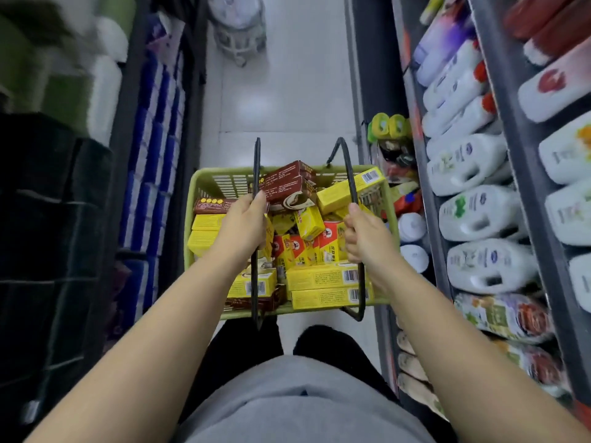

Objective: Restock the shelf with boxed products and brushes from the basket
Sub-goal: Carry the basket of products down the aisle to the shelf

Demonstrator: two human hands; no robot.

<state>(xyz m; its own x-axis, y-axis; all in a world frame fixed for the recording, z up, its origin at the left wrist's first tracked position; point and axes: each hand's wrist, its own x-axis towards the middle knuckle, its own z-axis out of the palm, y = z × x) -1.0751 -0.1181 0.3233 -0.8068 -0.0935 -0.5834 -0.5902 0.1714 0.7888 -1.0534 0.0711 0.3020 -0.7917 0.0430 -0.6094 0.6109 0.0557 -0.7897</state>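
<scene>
A narrow shop aisle with a pale tiled floor (pixel 281 91) runs between two shelf units, seen from above by a person in a grey top (pixel 303 404). The right-hand shelf (pixel 521 155) carries rows of white bottles (pixel 467 161) lying on their sides; its upper tiers are cut off by the frame edge. The left unit holds blue-and-white packs (pixel 156 139) and dark bundles (pixel 48 219), too blurred to identify, as is a white stand (pixel 238 24) at the far end of the aisle.

The green plastic basket (pixel 192 199) sits at centre, in front of the person's legs; whether its base touches the floor cannot be told. It is heaped with yellow boxes (pixel 323 276) and brown boxes (pixel 284 183), and anything beneath the top layer is hidden.

The left hand (pixel 246 219) is curled round the left black handle (pixel 256 161), and the right hand (pixel 364 231) round the right black handle (pixel 347 167), both handles raised upright. The fingertips are tucked out of sight under the bars.
</scene>
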